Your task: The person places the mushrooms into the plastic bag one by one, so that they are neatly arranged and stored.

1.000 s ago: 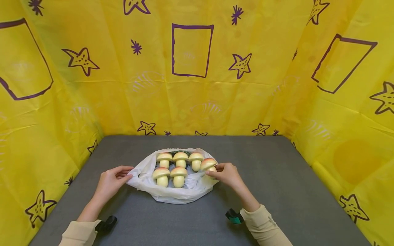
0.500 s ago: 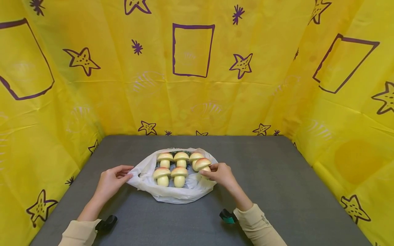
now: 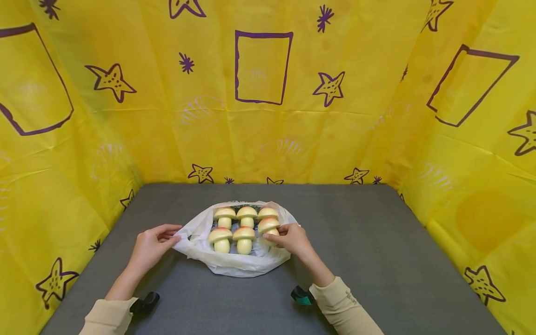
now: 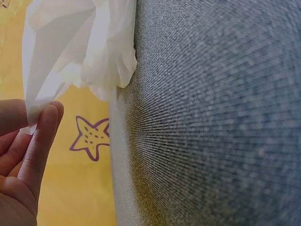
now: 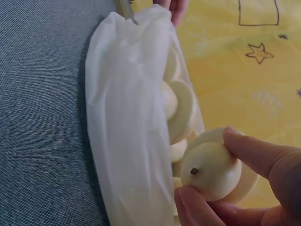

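A white plastic bag (image 3: 244,267) lies spread on the table with its mouth facing up. Several toy mushrooms (image 3: 244,240) with cream stems and reddish caps sit inside it in two rows. At the bag's left end, my left hand (image 3: 151,246) pinches its edge between thumb and fingers; the left wrist view shows the thin plastic (image 4: 61,52) stretched up from the fingertips. My right hand (image 3: 293,239) holds one more mushroom (image 3: 268,225) over the right side of the bag, at the front row. In the right wrist view thumb and fingers grip this mushroom's stem (image 5: 211,172).
Under the bag is a dark grey table (image 3: 234,307). Yellow cloth walls (image 3: 268,135) with purple drawings stand at the back and both sides. Each wrist carries a black camera mount (image 3: 144,304).
My right hand has carried its mushroom leftward from the bag's right edge to the right end of the front row. The left hand keeps its pinch and place.
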Motion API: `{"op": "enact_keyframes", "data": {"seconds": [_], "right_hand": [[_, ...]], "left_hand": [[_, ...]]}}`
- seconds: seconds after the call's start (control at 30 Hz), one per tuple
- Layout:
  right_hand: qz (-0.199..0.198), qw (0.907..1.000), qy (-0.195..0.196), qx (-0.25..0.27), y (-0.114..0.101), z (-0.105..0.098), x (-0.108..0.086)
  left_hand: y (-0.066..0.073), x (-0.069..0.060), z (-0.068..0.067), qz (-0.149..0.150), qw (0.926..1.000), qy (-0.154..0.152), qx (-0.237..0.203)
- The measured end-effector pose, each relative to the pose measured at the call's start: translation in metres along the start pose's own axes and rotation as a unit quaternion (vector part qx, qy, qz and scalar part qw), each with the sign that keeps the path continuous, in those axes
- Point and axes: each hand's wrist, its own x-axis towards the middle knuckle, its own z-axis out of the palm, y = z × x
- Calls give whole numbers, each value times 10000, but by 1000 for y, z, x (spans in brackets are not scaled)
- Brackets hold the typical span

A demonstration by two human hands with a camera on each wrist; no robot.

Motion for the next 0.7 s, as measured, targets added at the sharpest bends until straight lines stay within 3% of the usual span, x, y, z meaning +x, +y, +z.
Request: {"op": "enact_keyframes", "data": {"seconds": [0.27, 0.7], "right_hand": [[-205, 9996, 46, -169, 6, 7, 0], [-230, 9949, 258, -950, 5, 12, -3]], "left_hand": [[0, -1, -1, -38, 10000, -49, -2], [-2, -1, 1, -32, 10000, -20, 17]]}}
